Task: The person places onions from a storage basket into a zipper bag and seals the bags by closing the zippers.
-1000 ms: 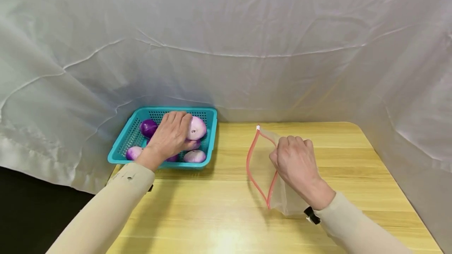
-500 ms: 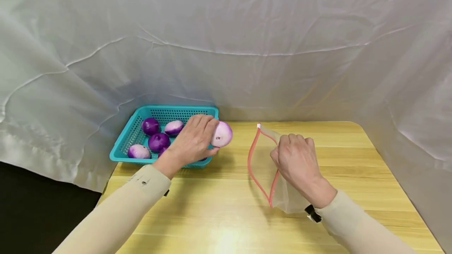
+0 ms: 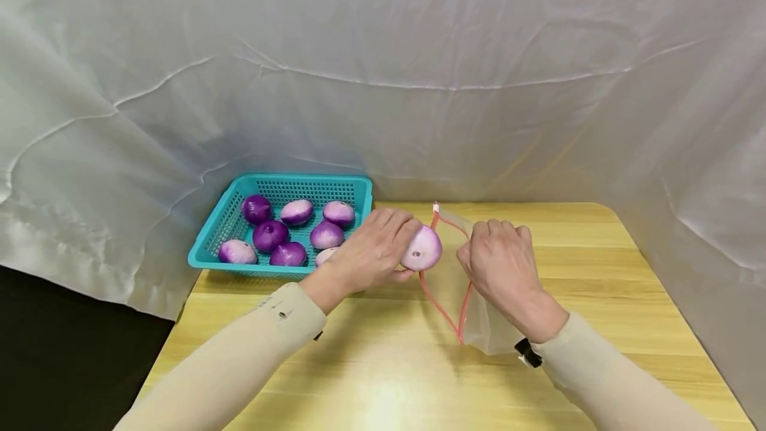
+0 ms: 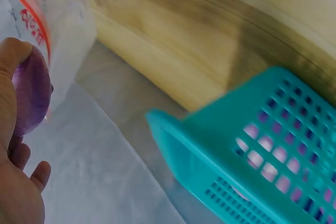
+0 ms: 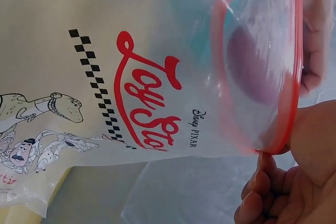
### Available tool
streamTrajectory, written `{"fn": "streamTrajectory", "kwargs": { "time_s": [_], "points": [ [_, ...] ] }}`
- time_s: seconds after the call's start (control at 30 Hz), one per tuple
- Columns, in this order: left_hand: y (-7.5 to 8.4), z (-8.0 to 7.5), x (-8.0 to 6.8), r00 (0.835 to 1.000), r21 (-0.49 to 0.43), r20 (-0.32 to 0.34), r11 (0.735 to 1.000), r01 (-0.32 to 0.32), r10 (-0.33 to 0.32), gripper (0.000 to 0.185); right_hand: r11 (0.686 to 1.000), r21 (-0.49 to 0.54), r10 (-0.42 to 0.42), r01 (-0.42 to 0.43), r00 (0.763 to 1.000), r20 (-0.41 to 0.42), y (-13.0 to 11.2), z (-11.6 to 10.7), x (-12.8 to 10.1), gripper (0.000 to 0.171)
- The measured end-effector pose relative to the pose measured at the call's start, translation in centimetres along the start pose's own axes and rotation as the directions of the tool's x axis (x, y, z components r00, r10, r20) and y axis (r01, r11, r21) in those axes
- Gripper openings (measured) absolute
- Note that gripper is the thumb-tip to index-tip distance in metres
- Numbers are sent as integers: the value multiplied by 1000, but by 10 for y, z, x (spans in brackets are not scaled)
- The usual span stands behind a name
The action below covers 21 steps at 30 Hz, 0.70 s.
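Head | onion (image 3: 422,249) gripped in left fingers (image 3: 399,225), jutting past them at bag (image 3: 486,332) opening | right fingers (image 3: 495,231) pinch bag

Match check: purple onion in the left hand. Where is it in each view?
Head: just right of and below centre, in the left hand, by the mouth of the zip bag; purple onion.
Left wrist: near the left edge, about mid-height.
Right wrist: right of centre, upper half, blurred behind the bag's clear film.
Shared landmark: the bag's red rim.
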<state>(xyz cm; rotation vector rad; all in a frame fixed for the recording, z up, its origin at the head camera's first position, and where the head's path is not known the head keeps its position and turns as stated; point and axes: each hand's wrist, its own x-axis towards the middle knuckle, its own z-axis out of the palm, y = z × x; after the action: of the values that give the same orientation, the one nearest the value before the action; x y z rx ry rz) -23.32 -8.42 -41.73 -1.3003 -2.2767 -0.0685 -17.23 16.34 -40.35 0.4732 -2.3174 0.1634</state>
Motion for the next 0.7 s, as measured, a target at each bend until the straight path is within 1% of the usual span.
{"fn": "streamTrajectory", "kwargs": {
  "time_s": [0.13,0.3,0.5,0.7],
  "points": [
    [10,3,8,999,-11,34,1000,-17,17,80,1000,0,7,-7,1000,16,0,1,0,22],
    [18,7,13,996,-2,85,999,-35,35,80,999,3,37,-37,998,60,1,3,-1,22],
    [26,11,16,995,19,96,999,-39,37,76,999,3,50,-50,995,83,1,4,-1,23],
    [32,18,19,991,57,131,997,-45,38,74,999,0,50,-50,994,94,0,2,-1,24]
  ]
}}
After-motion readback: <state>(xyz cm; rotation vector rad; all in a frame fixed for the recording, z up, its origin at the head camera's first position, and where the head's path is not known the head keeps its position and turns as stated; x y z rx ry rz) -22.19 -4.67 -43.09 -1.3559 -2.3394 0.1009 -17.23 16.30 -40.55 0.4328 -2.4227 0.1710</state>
